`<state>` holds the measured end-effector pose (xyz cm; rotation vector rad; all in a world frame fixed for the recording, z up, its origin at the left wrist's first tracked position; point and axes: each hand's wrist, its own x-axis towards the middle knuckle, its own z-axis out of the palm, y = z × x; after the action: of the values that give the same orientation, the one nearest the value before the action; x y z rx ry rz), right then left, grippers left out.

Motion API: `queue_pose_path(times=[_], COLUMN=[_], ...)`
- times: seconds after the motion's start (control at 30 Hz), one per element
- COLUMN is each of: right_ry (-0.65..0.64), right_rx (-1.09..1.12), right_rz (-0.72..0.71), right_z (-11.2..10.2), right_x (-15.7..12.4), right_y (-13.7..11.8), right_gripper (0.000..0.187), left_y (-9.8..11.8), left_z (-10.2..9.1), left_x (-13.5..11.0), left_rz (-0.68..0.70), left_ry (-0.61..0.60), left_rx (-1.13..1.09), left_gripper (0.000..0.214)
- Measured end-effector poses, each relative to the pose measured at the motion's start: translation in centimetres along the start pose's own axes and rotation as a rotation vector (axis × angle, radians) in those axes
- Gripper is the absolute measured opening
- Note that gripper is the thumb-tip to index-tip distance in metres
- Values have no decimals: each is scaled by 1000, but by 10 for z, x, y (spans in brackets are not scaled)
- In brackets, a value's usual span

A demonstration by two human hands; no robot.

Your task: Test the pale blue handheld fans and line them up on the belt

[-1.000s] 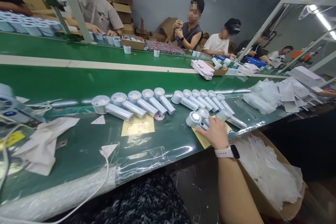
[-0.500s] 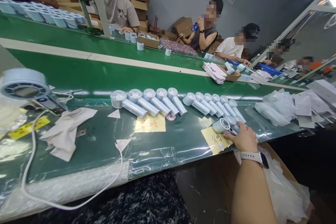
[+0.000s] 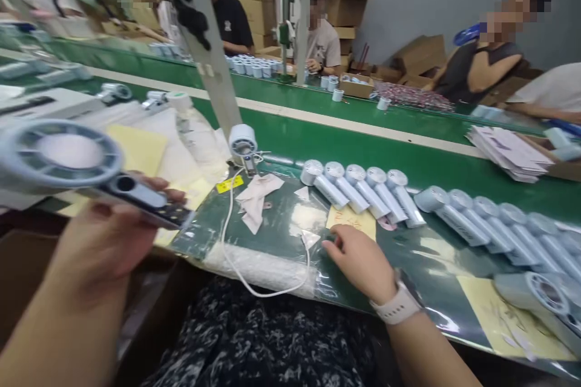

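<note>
My left hand (image 3: 106, 236) grips a light-blue handheld fan (image 3: 136, 196) by its handle, raised at the left with its round grille facing me. My right hand (image 3: 363, 263) hovers over the green bench, thumb and forefinger slightly apart and nothing visible between them. Closest to it are a white cable (image 3: 247, 287) with a white triangular tag (image 3: 310, 238) at its end and a yellow note (image 3: 363, 224) with red writing. Behind that note lies a row of wrapped fans (image 3: 354, 178). Another fan (image 3: 535, 293) rests by a second yellow note (image 3: 481, 308) at the lower right.
A fan (image 3: 244, 142) stands upright behind a crumpled white cloth (image 3: 256, 196). More wrapped fans (image 3: 485, 217) lie in a row at the right. Bubble wrap (image 3: 267, 269) lines the bench's front edge. A metal post (image 3: 218, 81) rises at left centre. Co-workers sit across the green belt (image 3: 363, 136).
My view has swung left. My right hand has let go of the fan at the right and moved left toward the cable. My left hand has come into view holding a fan.
</note>
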<state>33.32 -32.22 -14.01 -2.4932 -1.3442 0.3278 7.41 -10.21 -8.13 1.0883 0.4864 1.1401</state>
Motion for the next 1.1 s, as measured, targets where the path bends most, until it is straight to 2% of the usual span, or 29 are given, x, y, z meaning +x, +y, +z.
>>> queue_pose_path(times=[0.03, 0.1, 0.23, 0.27, 0.33, 0.4, 0.43, 0.5, 0.63, 0.7, 0.77, 0.83, 0.9, 1.03, 1.1], right_ry=[-61, -86, -170, -230, -402, -553, -581, -514, -224, -210, -254, -265, -236, -186, -58], right_rx=[-27, -41, 65, 195, 630, 1088, 1232, 1316, 1372, 1454, 1539, 1554, 1441, 1070, 913], right_rz=[-41, -90, -229, -274, -324, -282, -244, -191, -138, -110, -89, -90, -165, -475, -431], right_z=[7, 16, 19, 19, 20, 23, 25, 28, 34, 41, 48, 51, 48, 23, 12], right_x=[8, 17, 8, 2, -10, -20, -24, -28, -35, -39, -41, -41, -41, -37, -32], right_y=[-21, -50, -71, -72, -74, -76, -78, -82, -92, -95, -98, -99, -97, -84, -77], right_gripper=[17, 10, 10, 10, 5, 17, 23, 26, 31, 38, 44, 44, 37, 26, 22], left_y=[0, -6, -28, -33, -40, -45, -47, -50, -56, -60, -64, -66, -65, -56, -52], left_z=[2, 12, 38, 43, 51, 58, 62, 70, 82, 85, 88, 88, 86, 75, 70], left_x=[-7, -22, -45, -48, -52, -52, -52, -52, -54, -57, -61, -63, -61, -51, -50], left_rz=[21, -16, -347, -397, -415, -386, -375, -374, -358, -304, -245, -215, -259, -386, -397], left_ry=[-3, -38, -107, -115, -137, -167, -182, -208, -203, -177, -142, -107, -99, -16, -2], left_rx=[-5, -53, -220, -261, -306, -297, -285, -272, -240, -193, -144, -125, -149, -273, -298], left_gripper=[53, 68, 54, 51, 53, 56, 56, 56, 58, 59, 57, 56, 59, 62, 59])
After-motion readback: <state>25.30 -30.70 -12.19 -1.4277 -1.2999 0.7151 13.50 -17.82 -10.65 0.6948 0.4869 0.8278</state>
